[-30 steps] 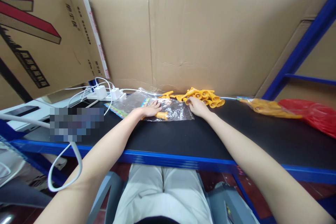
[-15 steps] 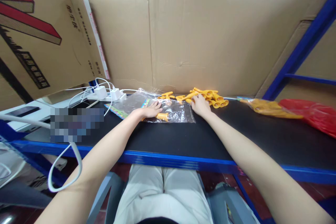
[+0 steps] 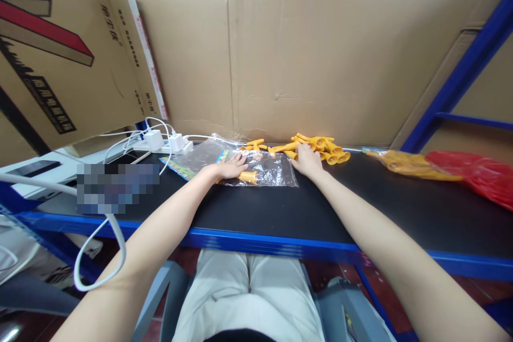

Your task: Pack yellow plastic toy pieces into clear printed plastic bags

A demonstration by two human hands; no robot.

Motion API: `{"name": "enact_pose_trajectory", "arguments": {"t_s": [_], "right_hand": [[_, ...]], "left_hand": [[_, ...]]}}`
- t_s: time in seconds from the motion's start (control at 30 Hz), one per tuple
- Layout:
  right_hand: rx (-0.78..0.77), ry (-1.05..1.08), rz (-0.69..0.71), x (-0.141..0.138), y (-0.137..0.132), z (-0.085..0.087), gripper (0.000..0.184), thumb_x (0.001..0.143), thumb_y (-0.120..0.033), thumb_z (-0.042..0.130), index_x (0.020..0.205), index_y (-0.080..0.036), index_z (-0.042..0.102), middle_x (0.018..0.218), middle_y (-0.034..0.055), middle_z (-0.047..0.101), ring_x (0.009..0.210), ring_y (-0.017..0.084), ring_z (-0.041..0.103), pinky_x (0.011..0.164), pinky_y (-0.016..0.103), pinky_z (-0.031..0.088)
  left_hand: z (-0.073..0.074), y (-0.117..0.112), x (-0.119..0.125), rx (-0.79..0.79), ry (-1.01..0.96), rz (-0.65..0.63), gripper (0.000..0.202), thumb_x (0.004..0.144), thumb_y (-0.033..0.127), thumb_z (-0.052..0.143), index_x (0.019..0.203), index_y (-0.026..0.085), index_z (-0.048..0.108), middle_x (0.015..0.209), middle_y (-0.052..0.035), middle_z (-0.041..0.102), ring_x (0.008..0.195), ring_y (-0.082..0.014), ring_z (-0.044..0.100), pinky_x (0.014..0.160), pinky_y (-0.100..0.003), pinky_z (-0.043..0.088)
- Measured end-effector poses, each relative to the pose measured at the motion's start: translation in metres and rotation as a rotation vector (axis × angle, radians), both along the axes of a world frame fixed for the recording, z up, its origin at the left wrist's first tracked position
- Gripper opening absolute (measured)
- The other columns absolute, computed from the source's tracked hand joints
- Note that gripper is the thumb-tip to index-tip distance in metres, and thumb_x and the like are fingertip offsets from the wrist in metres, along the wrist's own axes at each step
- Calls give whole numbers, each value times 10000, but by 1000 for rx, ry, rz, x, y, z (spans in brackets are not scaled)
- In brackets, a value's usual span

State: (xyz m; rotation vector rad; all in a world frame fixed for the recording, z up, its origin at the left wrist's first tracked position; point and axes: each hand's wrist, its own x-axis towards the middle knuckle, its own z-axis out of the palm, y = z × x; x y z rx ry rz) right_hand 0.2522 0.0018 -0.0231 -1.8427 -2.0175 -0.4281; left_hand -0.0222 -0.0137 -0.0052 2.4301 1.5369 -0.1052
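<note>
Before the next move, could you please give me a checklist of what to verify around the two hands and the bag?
1. The left hand lies flat on the clear bag: ok.
2. The right hand touches the pile of orange pieces: ok.
3. A piece is gripped by the right hand: cannot tell.
4. The bag mouth faces the pile: cannot tell.
5. One orange piece is inside the bag: ok.
6. The white cables are apart from both hands: ok.

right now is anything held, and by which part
Left hand flat on the clear bag, gripping nothing. Right hand on the yellow pieces; grip cannot be told.
</note>
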Motion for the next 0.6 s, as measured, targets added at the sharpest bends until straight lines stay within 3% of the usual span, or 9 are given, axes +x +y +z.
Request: {"name": "enact_pose_trajectory", "arguments": {"t_s": [0.23, 0.47, 0.6], "right_hand": [[-77, 87, -25, 3, 5, 3, 293, 776, -397, 502, 893, -146, 594, 894, 137, 628, 870, 290, 575, 769, 430, 394], [115, 744, 95, 16, 9, 12, 304, 677, -427, 605, 774, -140, 579, 647, 48, 584, 629, 172, 565, 611, 302, 453], [104, 1131, 157, 17, 5, 20, 347, 679, -467, 602, 788, -145, 536, 577, 4, 531, 477, 105, 495, 455, 229, 404]], "left_hand": [[5, -6, 1, -9, 17, 8, 661, 875, 497, 88, 1427, 142, 12, 1470, -58, -116, 1354, -195, -106, 1073, -480, -10], [9, -11, 3, -10, 25, -3, 640, 873, 478, 100, 1429, 174, 11, 1468, -50, -101, 1353, -200, -96, 1068, -493, -16], [10, -12, 4, -14, 28, 8, 643, 878, 474, 104, 1429, 151, 25, 1467, -61, -102, 1352, -195, -102, 1073, -473, -12]]}}
